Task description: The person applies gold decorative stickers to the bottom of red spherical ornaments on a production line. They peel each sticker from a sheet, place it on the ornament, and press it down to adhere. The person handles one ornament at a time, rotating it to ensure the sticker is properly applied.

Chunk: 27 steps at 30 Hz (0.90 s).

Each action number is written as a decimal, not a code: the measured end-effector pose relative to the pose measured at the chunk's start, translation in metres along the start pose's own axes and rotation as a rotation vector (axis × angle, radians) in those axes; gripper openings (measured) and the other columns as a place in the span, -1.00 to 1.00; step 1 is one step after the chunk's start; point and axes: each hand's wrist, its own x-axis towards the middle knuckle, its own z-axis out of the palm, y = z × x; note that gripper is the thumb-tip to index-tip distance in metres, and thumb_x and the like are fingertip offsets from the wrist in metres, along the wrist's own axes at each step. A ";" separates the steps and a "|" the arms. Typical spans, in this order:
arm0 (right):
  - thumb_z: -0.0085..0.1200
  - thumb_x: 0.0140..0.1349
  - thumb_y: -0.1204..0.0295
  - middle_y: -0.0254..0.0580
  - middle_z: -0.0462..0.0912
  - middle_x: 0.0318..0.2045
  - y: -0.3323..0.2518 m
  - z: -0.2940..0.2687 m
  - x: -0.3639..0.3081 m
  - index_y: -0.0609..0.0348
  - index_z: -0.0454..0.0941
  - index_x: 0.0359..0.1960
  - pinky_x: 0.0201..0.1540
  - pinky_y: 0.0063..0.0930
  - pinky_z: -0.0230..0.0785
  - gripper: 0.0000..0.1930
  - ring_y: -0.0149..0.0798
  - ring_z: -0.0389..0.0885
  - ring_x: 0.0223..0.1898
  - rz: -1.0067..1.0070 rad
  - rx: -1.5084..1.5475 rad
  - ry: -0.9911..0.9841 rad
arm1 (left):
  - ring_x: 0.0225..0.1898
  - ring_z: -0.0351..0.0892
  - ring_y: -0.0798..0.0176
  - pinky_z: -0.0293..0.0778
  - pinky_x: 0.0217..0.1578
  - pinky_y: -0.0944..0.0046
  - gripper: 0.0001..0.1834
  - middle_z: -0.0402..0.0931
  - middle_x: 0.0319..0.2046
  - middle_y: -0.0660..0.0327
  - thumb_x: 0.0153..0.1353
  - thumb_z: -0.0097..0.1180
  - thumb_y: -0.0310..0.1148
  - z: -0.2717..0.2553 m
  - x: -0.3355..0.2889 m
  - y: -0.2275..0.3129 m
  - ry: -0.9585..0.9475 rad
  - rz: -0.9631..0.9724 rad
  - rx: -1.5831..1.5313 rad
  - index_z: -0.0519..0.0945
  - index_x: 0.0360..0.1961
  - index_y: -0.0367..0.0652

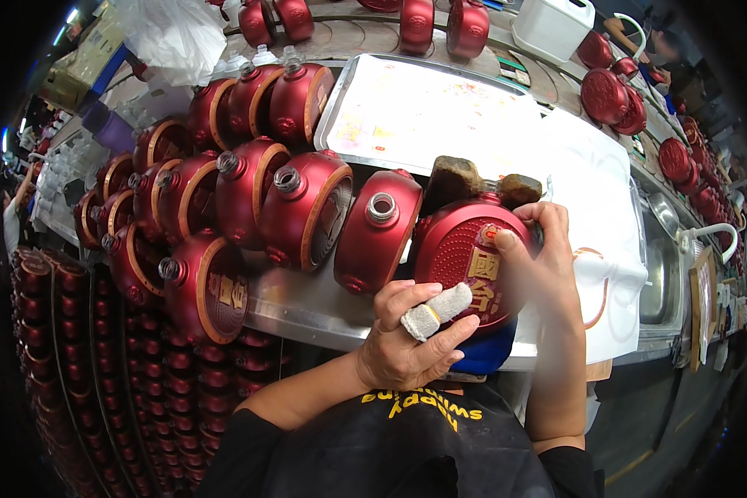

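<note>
A round, flat-faced red bottle (452, 259) with raised gold characters leans face-up in front of me. My right hand (552, 236) grips its upper right rim, thumb pressed on a small red-and-gold emblem (491, 234); the other fingers curl over the edge. Against the bottle's lower left side, my left hand (411, 336) steadies it with bent fingers, and a grey cloth sleeve (437, 311) covers one finger. Two worn brown blocks (454, 178) stand just behind the bottle, near its neck. Another red bottle (379, 232), with an uncapped clear neck, stands beside it on the left.
Several more red bottles (305, 207) crowd the table's left side. Behind the work lies a white-lined metal tray (427, 104); white sheeting (598, 174) covers the right. A steel sink (662, 278) is farther right, a white jug (554, 26) at the back, and racked bottles (183, 390) below left.
</note>
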 end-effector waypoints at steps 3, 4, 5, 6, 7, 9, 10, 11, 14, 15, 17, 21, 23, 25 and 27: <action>0.49 0.17 0.15 -0.06 0.40 -0.09 -0.002 0.000 -0.001 0.28 0.53 -0.09 0.11 -0.27 0.40 -0.48 -0.11 0.45 -0.02 -0.057 -0.095 0.004 | 0.27 0.28 -0.02 0.31 0.21 -0.09 -0.58 0.51 0.19 0.07 0.24 0.25 -0.12 -0.001 0.001 -0.002 -0.029 0.057 0.058 0.77 0.08 0.00; 0.48 0.17 0.15 -0.06 0.40 -0.09 -0.003 -0.001 -0.001 0.29 0.52 -0.09 0.11 -0.27 0.40 -0.49 -0.10 0.45 -0.02 -0.053 -0.103 0.001 | 0.25 0.28 -0.04 0.34 0.18 -0.10 -0.58 0.49 0.17 0.03 0.22 0.24 -0.11 -0.002 0.002 -0.003 -0.042 0.085 0.088 0.77 0.06 0.00; 0.48 0.17 0.15 -0.06 0.40 -0.10 -0.003 -0.001 -0.001 0.29 0.52 -0.10 0.11 -0.28 0.40 -0.49 -0.10 0.45 -0.02 -0.049 -0.111 -0.002 | 0.25 0.28 -0.04 0.34 0.18 -0.09 -0.58 0.49 0.18 0.03 0.22 0.25 -0.12 -0.002 0.002 -0.004 -0.036 0.083 0.081 0.77 0.06 0.00; 0.48 0.17 0.15 -0.06 0.40 -0.10 -0.004 -0.001 -0.001 0.29 0.52 -0.10 0.11 -0.28 0.40 -0.49 -0.10 0.45 -0.03 -0.047 -0.119 -0.006 | 0.26 0.28 -0.04 0.34 0.18 -0.09 -0.58 0.49 0.18 0.03 0.21 0.25 -0.13 -0.002 0.002 -0.004 -0.030 0.080 0.075 0.77 0.06 0.00; 0.48 0.17 0.15 -0.06 0.40 -0.10 -0.004 -0.001 -0.001 0.29 0.52 -0.10 0.11 -0.28 0.40 -0.49 -0.10 0.45 -0.03 -0.043 -0.098 -0.009 | 0.26 0.28 -0.04 0.34 0.18 -0.09 -0.58 0.49 0.18 0.03 0.21 0.25 -0.13 -0.002 0.002 -0.004 -0.024 0.077 0.070 0.77 0.06 0.00; 0.48 0.17 0.14 -0.06 0.40 -0.11 -0.003 -0.002 0.000 0.30 0.52 -0.11 0.10 -0.28 0.40 -0.48 -0.10 0.45 -0.03 -0.024 -0.060 -0.016 | 0.26 0.28 -0.04 0.34 0.19 -0.09 -0.58 0.50 0.18 0.03 0.20 0.26 -0.14 -0.001 0.002 -0.004 -0.011 0.072 0.059 0.77 0.06 0.00; 0.48 0.17 0.14 -0.06 0.40 -0.11 -0.002 -0.002 0.000 0.30 0.52 -0.11 0.10 -0.28 0.40 -0.48 -0.10 0.45 -0.03 -0.036 -0.037 -0.018 | 0.26 0.28 -0.05 0.33 0.19 -0.09 -0.58 0.50 0.19 0.03 0.20 0.26 -0.14 -0.001 0.002 -0.004 -0.005 0.069 0.053 0.77 0.06 0.00; 0.48 0.17 0.14 -0.05 0.40 -0.11 -0.002 -0.002 0.001 0.30 0.52 -0.12 0.10 -0.28 0.40 -0.48 -0.10 0.45 -0.03 -0.034 -0.018 -0.019 | 0.27 0.28 -0.05 0.33 0.19 -0.10 -0.58 0.50 0.19 0.03 0.20 0.26 -0.14 -0.001 0.002 -0.003 -0.004 0.064 0.046 0.77 0.06 0.00; 0.49 0.16 0.13 -0.05 0.40 -0.12 -0.004 -0.001 0.001 0.30 0.51 -0.12 0.07 -0.27 0.41 -0.47 -0.09 0.46 -0.04 -0.055 -0.071 -0.017 | 0.27 0.27 -0.05 0.33 0.19 -0.10 -0.58 0.50 0.19 0.02 0.20 0.26 -0.14 -0.001 0.002 -0.003 -0.008 0.057 0.041 0.77 0.06 0.00; 0.49 0.15 0.13 -0.04 0.40 -0.12 -0.006 -0.002 0.001 0.30 0.51 -0.12 0.06 -0.26 0.41 -0.47 -0.09 0.46 -0.05 -0.047 -0.106 -0.016 | 0.27 0.27 -0.05 0.33 0.19 -0.10 -0.58 0.50 0.19 0.02 0.21 0.26 -0.14 -0.001 0.002 -0.003 -0.015 0.061 0.051 0.77 0.06 0.00; 0.49 0.15 0.12 -0.04 0.40 -0.12 -0.009 -0.001 0.000 0.31 0.51 -0.12 0.04 -0.25 0.43 -0.46 -0.08 0.47 -0.07 -0.061 -0.187 -0.008 | 0.28 0.27 -0.06 0.34 0.19 -0.09 -0.58 0.50 0.19 0.01 0.21 0.26 -0.13 -0.001 0.000 -0.003 -0.019 0.061 0.056 0.77 0.07 0.00; 0.49 0.15 0.10 -0.02 0.40 -0.13 -0.014 -0.001 0.000 0.32 0.50 -0.12 0.01 -0.23 0.45 -0.43 -0.07 0.48 -0.10 -0.059 -0.226 0.002 | 0.28 0.27 -0.06 0.34 0.20 -0.09 -0.57 0.50 0.20 0.00 0.20 0.27 -0.13 0.001 -0.002 -0.003 -0.016 0.043 0.038 0.77 0.07 -0.01; 0.49 0.15 0.11 -0.02 0.40 -0.12 -0.013 -0.002 0.000 0.33 0.50 -0.12 0.02 -0.24 0.45 -0.44 -0.07 0.49 -0.09 -0.065 -0.183 -0.009 | 0.29 0.25 -0.07 0.34 0.22 -0.09 -0.54 0.48 0.21 -0.02 0.20 0.29 -0.13 0.001 -0.001 -0.001 0.008 0.027 0.024 0.75 0.10 -0.03; 0.47 0.19 0.13 -0.02 0.40 -0.11 -0.010 -0.004 0.000 0.33 0.50 -0.09 0.04 -0.25 0.45 -0.46 -0.06 0.49 -0.07 -0.079 -0.146 -0.024 | 0.30 0.23 -0.08 0.33 0.24 -0.08 -0.49 0.47 0.22 -0.04 0.20 0.31 -0.11 0.002 0.004 0.003 0.069 0.015 -0.002 0.73 0.14 -0.07; 0.42 0.25 0.16 -0.02 0.41 -0.09 -0.005 -0.005 -0.002 0.33 0.51 -0.05 0.08 -0.25 0.44 -0.50 -0.05 0.50 -0.04 -0.101 -0.116 -0.040 | 0.32 0.21 -0.09 0.33 0.28 -0.06 -0.41 0.30 0.30 -0.09 0.22 0.33 -0.04 0.001 0.014 0.007 -0.064 -0.059 0.081 0.66 0.23 -0.09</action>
